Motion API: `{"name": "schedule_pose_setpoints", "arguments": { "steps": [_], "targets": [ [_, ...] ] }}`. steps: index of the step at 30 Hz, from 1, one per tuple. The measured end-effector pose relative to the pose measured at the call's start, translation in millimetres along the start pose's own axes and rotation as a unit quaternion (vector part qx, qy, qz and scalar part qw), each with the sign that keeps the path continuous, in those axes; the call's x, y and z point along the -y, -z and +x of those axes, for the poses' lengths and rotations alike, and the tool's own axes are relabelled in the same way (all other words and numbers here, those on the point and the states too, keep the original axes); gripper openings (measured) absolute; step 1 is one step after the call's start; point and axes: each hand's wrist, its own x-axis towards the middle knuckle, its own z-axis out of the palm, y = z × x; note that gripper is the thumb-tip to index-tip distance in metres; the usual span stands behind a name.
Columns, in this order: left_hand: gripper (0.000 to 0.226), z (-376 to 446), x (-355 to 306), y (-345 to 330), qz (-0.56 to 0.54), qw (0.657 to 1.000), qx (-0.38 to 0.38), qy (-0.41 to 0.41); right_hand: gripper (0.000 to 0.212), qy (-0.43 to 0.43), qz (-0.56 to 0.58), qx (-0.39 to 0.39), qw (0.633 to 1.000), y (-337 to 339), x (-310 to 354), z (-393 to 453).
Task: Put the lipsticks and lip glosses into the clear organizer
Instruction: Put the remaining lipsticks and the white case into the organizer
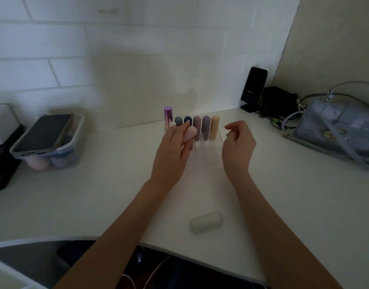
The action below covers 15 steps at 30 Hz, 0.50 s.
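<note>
A clear organizer [208, 151] stands in the middle of the white counter. Its back row holds several upright lipsticks, among them a beige one [214, 126], a mauve one [197, 127] and a grey-purple one [205, 126]. A taller purple-capped tube [168, 117] stands at the back left. My left hand [172, 151] grips a pink lipstick [188, 135] over the organizer's left side. My right hand [238, 144] hovers at the organizer's right edge, fingers loosely curled, holding nothing. A pale white lipstick [206, 222] lies on the counter near the front edge.
A clear bin [75, 151] with a phone [43, 132] on top sits at the left. A grey handbag [341, 130] lies at the right, with a black speaker [253, 88] and cables in the back corner. Tiled wall runs behind.
</note>
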Motion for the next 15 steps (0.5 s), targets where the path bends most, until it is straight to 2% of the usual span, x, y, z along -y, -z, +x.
{"name": "schedule_pose_setpoints", "arguments": {
  "steps": [2, 5, 7, 10, 12, 15],
  "targets": [
    [0.038, 0.8, -4.3, -1.0, -0.015, 1.0, 0.001, 0.012, 0.018, 0.012, 0.087, 0.003, 0.996, 2.8, 5.9, 0.1],
    [0.035, 5.3, -10.0, -3.9, -0.059, 0.998, -0.009, 0.032, 0.009, 0.008, 0.17, 0.169, 0.971, 0.8, 19.5, -4.9],
    [0.033, 10.7, -14.7, -7.0, -0.068, 0.997, -0.024, 0.025, 0.007, 0.02, 0.168, 0.24, 0.956, -4.5, 22.2, -8.4],
    [0.031, 15.9, -19.2, -11.4, -0.101, 0.993, -0.045, 0.032, 0.002, 0.031, 0.166, 0.23, 0.959, -3.6, 22.6, -5.7],
    [0.03, 14.5, -15.9, -14.8, -0.117, 0.99, -0.066, 0.039, 0.002, -0.011, 0.205, 0.219, 0.954, 1.1, 22.1, -2.7],
    [0.021, 10.7, -3.5, -19.0, -0.03, 0.996, -0.086, -0.004, 0.017, -0.073, 0.204, 0.201, 0.955, 4.0, 20.5, 0.3]
  ]
}}
